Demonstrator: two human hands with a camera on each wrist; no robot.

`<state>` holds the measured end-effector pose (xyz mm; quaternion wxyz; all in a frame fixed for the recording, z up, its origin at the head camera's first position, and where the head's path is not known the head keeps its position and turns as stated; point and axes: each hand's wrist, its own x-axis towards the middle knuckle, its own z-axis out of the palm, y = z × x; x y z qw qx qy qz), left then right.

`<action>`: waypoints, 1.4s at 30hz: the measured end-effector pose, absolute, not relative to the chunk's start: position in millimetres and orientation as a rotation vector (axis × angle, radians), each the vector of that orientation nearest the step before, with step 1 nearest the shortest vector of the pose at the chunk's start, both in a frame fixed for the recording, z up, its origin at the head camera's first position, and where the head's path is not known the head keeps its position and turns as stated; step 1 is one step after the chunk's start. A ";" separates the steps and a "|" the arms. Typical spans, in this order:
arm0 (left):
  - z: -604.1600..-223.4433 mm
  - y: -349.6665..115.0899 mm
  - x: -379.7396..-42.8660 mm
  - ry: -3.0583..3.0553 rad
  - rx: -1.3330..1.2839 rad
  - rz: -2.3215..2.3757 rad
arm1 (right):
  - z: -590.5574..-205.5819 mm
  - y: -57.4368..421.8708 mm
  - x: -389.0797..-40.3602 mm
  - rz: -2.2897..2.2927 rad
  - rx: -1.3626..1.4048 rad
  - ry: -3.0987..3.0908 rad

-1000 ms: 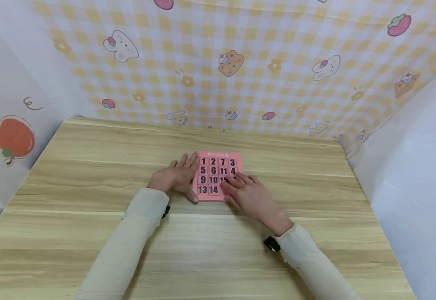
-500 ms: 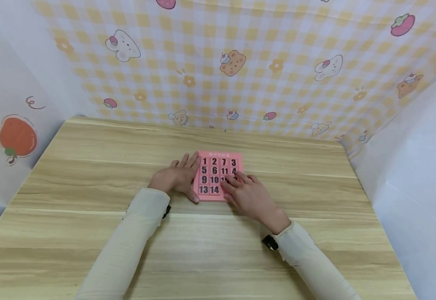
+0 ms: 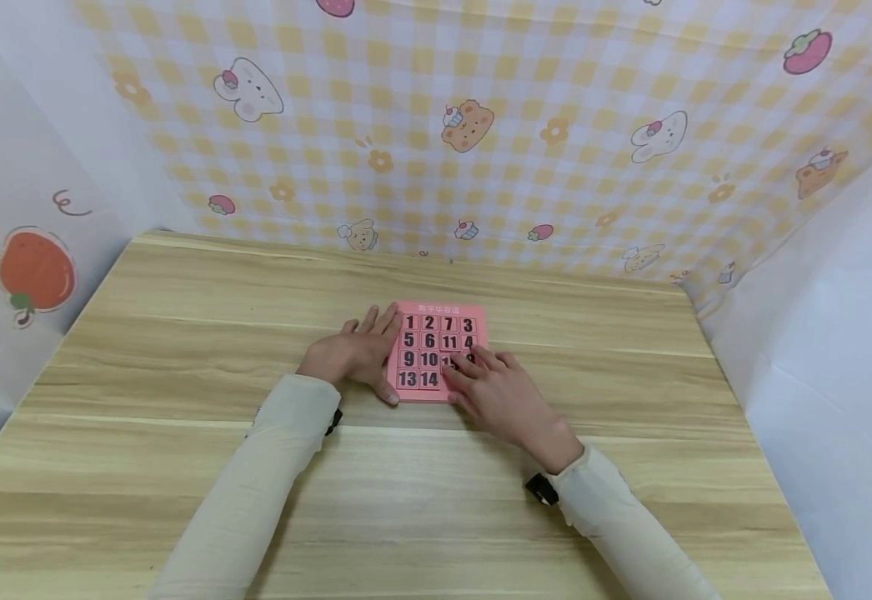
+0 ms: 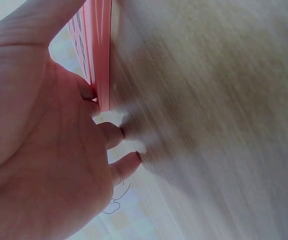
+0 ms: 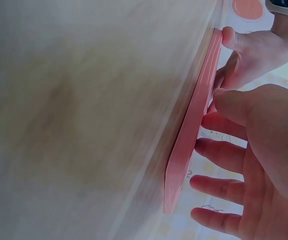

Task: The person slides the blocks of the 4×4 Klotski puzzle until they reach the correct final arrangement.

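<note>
A pink sliding number puzzle (image 3: 436, 310) lies flat on the table, its tiles bearing black numbers. My left hand (image 3: 353, 354) rests along its left side, fingers spread and fairly straight, the thumb by the near left corner. Over the lower right part of the puzzle is my right hand (image 3: 499, 398), fingertips touching the tiles around the third row. Those fingers partly cover a tile starting with 1 and hide the bottom right tiles. In the right wrist view the right fingers (image 5: 219, 155) reach over the pink puzzle edge (image 5: 191, 130), loosely extended.
The wooden table (image 3: 406, 508) extends on all sides of the puzzle. A yellow checked cloth (image 3: 406, 167) with cartoon prints hangs behind it. White sheets stand at the left (image 3: 38, 183) and right (image 3: 841, 333).
The partly covered tile in the third row sits slightly nearer me than a second ago. Left hand stays in place; right fingers shift only slightly. The view has drifted a little.
</note>
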<state>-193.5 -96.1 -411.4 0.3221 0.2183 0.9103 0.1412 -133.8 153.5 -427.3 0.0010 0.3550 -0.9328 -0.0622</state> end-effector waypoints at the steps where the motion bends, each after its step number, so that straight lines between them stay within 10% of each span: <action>1: -411.3 -96.2 -193.5 2.391 0.573 0.368 | -427.5 153.5 -133.6 -0.189 1.117 -2.921; 42: -411.8 -95.3 -195.4 2.387 0.562 0.358 | -419.1 154.8 -120.5 -0.108 1.164 -2.969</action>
